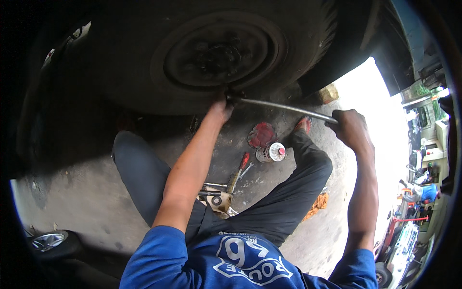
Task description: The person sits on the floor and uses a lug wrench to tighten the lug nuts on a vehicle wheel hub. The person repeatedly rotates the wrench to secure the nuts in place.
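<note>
A long metal bar runs from the lower edge of a dark wheel out to the right. My right hand is closed round its outer end. At the inner end, my left hand is wrapped about the bar close to the wheel rim; shadow hides its fingers and whatever the bar's head meets. The wheel's hub and bolts are dim above my left hand. Below the bar, on the floor between my legs, stand a white can with a red cap and a red dish.
A red-handled tool and a wrench lie near a light tray with dark parts. An orange rag rests beyond my right leg. A loose wheel lies at lower left. Several vehicles and a red stand are far right.
</note>
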A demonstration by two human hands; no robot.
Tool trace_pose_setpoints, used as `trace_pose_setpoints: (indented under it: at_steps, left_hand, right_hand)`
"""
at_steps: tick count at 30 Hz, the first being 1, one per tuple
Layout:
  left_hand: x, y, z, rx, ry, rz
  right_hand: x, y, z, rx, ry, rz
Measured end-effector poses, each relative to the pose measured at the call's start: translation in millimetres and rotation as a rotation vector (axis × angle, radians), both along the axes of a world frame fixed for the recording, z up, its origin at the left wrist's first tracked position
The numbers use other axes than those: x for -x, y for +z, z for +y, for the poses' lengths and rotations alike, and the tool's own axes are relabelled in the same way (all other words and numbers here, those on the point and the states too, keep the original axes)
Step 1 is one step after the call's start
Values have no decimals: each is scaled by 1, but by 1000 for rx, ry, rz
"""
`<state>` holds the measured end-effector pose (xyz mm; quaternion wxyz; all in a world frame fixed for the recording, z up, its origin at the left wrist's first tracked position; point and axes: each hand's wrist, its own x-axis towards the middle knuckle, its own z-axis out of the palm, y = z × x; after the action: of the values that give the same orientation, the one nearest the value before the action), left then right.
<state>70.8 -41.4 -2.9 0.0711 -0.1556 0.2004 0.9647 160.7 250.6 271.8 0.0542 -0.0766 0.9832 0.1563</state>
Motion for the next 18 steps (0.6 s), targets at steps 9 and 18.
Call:
trace_pose_setpoints:
  at_steps: [9, 18]
  left_hand:
    - [9, 6, 25, 22, -30, 74]
    - [21, 7, 16, -141, 40, 67]
  right_hand:
    - [-39, 76, -58, -85, -28, 112]
    - [-16, 100, -100, -231, 242, 230]
